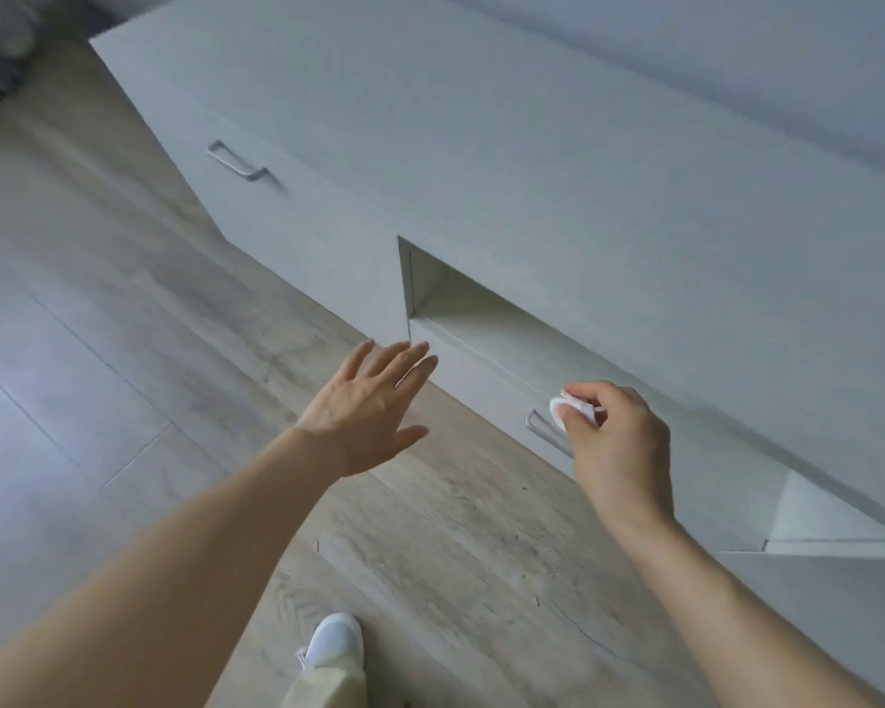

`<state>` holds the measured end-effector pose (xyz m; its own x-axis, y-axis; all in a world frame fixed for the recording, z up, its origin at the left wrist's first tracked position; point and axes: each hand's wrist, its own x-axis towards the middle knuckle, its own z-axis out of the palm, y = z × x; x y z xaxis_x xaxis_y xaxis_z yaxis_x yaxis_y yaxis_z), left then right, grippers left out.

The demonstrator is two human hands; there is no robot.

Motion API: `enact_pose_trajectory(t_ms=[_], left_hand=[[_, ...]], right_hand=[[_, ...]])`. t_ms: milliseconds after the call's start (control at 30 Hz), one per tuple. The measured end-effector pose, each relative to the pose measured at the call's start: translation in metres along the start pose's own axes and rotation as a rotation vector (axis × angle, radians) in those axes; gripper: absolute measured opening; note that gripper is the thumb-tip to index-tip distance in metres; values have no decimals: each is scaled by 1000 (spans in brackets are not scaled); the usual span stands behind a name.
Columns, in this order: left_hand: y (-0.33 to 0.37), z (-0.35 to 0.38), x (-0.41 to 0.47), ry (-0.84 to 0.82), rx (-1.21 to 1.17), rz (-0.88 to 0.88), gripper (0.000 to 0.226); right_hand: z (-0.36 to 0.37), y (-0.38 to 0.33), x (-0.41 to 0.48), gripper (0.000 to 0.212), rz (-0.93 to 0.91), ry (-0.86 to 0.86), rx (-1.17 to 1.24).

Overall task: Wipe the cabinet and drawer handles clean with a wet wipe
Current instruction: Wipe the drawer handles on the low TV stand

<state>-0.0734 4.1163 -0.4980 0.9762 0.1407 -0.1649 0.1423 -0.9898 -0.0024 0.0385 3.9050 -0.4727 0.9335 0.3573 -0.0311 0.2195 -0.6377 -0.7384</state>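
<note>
Our right hand [619, 442] pinches the bunched wet wipe [573, 403] right by the top end of the drawer handle [542, 430], on the front of the cabinet [481, 171] below its open shelf. Our left hand [374, 406] hovers with fingers spread and holding nothing, near the drawer's left corner. We cannot tell whether the wipe touches the handle.

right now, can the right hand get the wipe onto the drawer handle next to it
Probably yes. The right hand pinches the wet wipe right beside the near drawer handle, with nothing between them. The left hand hovers open off to the side, out of the way.
</note>
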Motion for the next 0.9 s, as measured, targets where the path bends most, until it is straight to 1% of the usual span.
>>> enact_pose_trajectory(t_ms=[133,267,467,600,667,767,900], left_hand=[[-24,-88,-23,72,-45,-86,73],[-66,-146,-44,93,-8,-87,69],[-181,-199,-84,137,7,-109,68],[-267,-222,-128,113,-27,-161,70],[-303,-234,-140,103,-10,-176,70],[-343,-256,-135,97,12,-155,70],[-378,-278,-103,118,20,-92,70]], right_hand=[[-44,-92,12,12,-78,-81,-20],[-51,-174,16,14,-132,-145,-57],[-6,-297,17,17,-180,-128,-95],[36,-370,6,13,-171,-60,-36],[53,-399,6,12,-161,-53,-34],[67,-435,17,14,-146,-49,-60],[79,-467,47,16,-162,-30,-99]])
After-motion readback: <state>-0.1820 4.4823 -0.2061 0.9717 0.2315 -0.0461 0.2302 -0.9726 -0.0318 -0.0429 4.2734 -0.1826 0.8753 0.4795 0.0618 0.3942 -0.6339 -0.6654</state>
